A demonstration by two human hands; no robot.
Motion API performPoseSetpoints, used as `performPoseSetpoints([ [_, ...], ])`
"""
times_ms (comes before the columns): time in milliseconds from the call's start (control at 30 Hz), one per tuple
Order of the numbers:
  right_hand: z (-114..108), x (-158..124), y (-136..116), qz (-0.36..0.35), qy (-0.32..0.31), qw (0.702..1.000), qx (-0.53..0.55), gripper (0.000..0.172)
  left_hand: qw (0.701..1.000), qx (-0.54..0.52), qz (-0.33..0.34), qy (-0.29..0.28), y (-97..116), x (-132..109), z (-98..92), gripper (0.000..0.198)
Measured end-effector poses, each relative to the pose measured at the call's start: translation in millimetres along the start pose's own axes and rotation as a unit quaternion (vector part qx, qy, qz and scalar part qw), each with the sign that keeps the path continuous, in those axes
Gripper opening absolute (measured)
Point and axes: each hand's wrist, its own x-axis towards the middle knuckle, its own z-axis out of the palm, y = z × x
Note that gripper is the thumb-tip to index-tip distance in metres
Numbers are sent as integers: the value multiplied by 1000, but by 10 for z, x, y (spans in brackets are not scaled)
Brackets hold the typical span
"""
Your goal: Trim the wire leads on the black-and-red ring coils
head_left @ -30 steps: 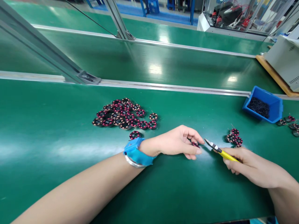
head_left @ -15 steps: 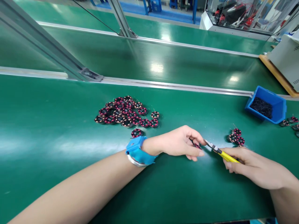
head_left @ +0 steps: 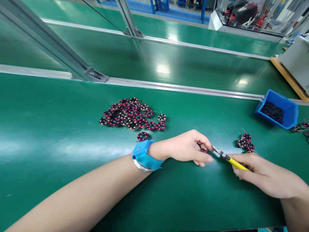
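My left hand (head_left: 190,147), with a blue strap at its wrist, is closed around a small wound motor stator (head_left: 204,150); the fingers hide most of it. Yellow-handled cutting pliers (head_left: 236,163) are gripped in my right hand (head_left: 263,174). Their metal jaws reach to the fingertips of my left hand, close beside the stator; whether they touch a wire I cannot tell. Left of my hands lies a pile of similar ring-shaped stators (head_left: 129,112), red and copper on black. A smaller group of stators (head_left: 246,143) sits just beyond my right hand.
A blue bin (head_left: 291,112) with black, thin pieces stands at the right, with more stators (head_left: 305,125) beside it. A metal rail (head_left: 169,87) runs along the back of the green table (head_left: 60,180). A slanted metal post (head_left: 55,45) rises at left.
The view has shifted slightly, so the table's things sit a little further right. Both hands keep the same grip, and the plier tips stay at my left fingers.
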Motion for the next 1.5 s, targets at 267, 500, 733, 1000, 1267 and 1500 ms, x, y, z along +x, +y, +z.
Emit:
performPoseSetpoints([
  [267,14,14,2,2,-15,1000,16,21,1000,2,5,0,-2,10,-17,28],
  [500,20,18,-32,-15,-11,1000,21,18,1000,3,0,3,8,-5,-14,26],
  [733,69,43,42,-2,55,997,49,22,999,6,9,30,-24,4,-15,45],
  [1000,245,-47,-16,8,154,985,-72,26,956,32,163,242,-100,66,76,35],
  [1267,739,-35,17,-34,292,896,-331,47,864,248,268,345,-82,30,78,29],
  [1500,515,124,-154,-68,390,871,-292,33,699,518,392,299,-142,-32,43,8],
])
